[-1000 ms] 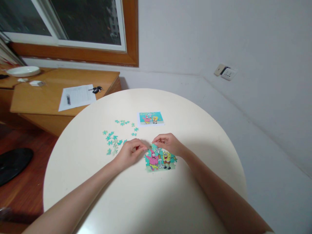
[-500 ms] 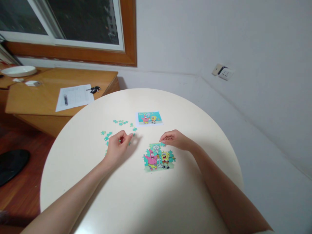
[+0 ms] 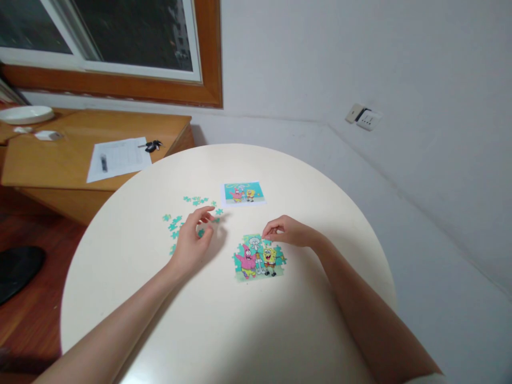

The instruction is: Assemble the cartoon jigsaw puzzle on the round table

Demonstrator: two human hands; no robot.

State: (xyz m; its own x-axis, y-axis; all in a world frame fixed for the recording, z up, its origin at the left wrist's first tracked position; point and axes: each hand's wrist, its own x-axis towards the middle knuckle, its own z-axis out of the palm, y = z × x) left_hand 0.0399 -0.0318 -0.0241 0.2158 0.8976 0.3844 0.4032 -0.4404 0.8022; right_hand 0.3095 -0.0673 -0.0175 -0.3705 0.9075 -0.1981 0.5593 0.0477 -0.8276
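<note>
Loose puzzle pieces (image 3: 175, 226), teal, scattered between the left edge and the middle of the round table (image 3: 224, 330); a number hidden under the left hand (image 3: 192, 237). Left hand: a second ago at the puzzle's upper left, now over the pieces; its grip, closed half a second ago, now spread, thumb and fingers apart, one piece showing between them on the tabletop. Puzzle (image 3: 258, 265): partly joined, flat near the middle of the table; bottom edge straight, sides and top notched, so by judgement unfinished, with the loose stock still to be drawn on. Right hand (image 3: 291, 232): little changed, at the puzzle's upper right; fingertips bunched, but whether they pinch a piece cannot be told. Edges and room: desk (image 3: 80, 133) beyond the table's left edge; picture card (image 3: 245, 193) between puzzle and far edge; bare tabletop between left hand and puzzle, on the near side, and from the right hand to the right edge, under the right forearm.
</note>
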